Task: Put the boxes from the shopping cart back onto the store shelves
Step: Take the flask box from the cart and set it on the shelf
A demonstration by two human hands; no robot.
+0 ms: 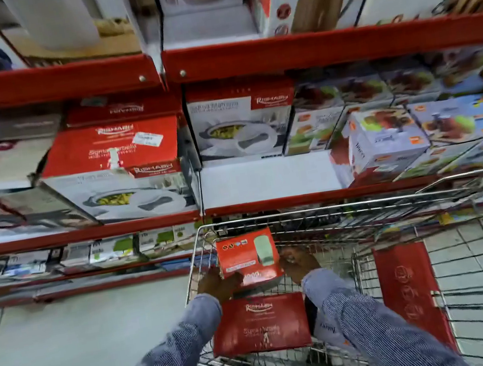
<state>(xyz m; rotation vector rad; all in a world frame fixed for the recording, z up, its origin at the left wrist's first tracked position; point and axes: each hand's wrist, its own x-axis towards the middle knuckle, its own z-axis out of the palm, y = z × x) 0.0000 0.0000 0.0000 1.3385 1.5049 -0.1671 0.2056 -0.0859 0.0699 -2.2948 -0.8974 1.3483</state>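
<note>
1. The left hand (pixel 215 285) is gripping the left edge of a small red box (pixel 247 257).
2. That small red box is sitting tilted inside the shopping cart (pixel 345 207), held between both hands, above a larger red box (pixel 260 327) lying flat in the cart.
3. The right hand (pixel 299 264) is grasping its right edge.
4. The store shelves (pixel 268 178) are showing a bare white gap just beyond the cart.

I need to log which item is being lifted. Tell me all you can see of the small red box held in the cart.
The small red box looks like printed cardboard, with a pale green product picture, small icons and white print too blurred to read. It is upright, slightly tilted, inside the cart, held between the left hand and right hand, above a larger red box.
</note>
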